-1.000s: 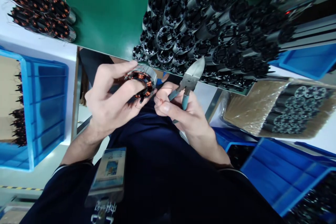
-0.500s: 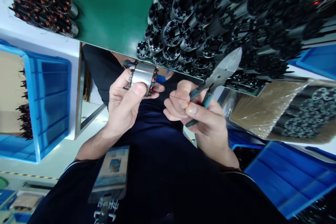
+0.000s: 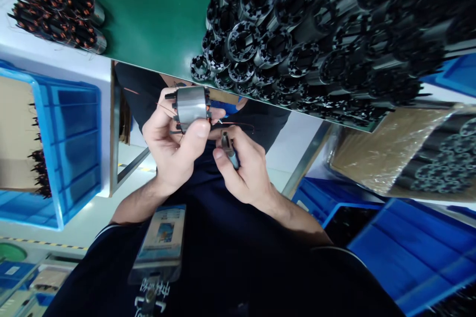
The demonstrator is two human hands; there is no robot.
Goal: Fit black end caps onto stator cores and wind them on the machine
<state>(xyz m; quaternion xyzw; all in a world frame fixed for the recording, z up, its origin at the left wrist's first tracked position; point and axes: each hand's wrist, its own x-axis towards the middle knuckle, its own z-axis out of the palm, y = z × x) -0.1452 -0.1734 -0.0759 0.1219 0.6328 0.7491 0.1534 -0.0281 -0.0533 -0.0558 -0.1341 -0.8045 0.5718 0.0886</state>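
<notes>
My left hand (image 3: 173,146) grips a motor stator (image 3: 192,105), a silver metal ring with black slotted ends and some copper winding at its right end. It is held sideways just below the table edge, thumb on the near side. Close by on the right, my right hand (image 3: 243,163) is closed around a pair of cutting pliers (image 3: 229,148). Their jaws point up toward the stator, and the fingers hide most of the handles. A thin copper wire (image 3: 238,124) runs from the stator's right end past the right fingers.
Many unwound stators (image 3: 275,47) stand crowded on the green table (image 3: 148,15). Several copper-wound ones (image 3: 55,7) are grouped at its left. A blue crate (image 3: 76,143) is at the left. On the right are a cardboard box (image 3: 357,158) of grey parts and a blue bin (image 3: 420,252).
My right hand has moved left to the stator, and the pliers have turned from pointing up-right to pointing at it. My left hand has shifted slightly left, turning the stator a little.
</notes>
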